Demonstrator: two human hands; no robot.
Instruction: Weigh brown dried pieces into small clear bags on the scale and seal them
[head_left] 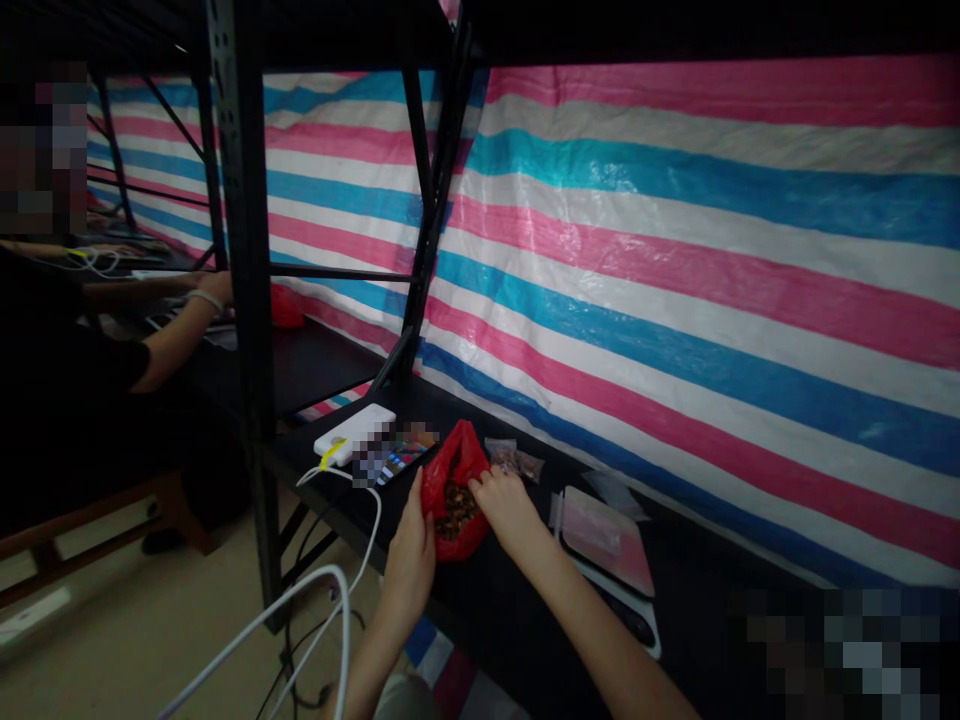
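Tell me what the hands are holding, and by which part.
The left hand grips the left side of a red plastic bag; the right hand is at its open mouth, hold unclear.

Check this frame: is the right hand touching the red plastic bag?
Touching. The head view shows the fingers of the right hand resting on the edge of the red plastic bag, with no gap between them.

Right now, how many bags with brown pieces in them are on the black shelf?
2: the red plastic bag, touched by the left hand and right hand, and the small clear bag just beyond it on the black shelf. Others may be hidden.
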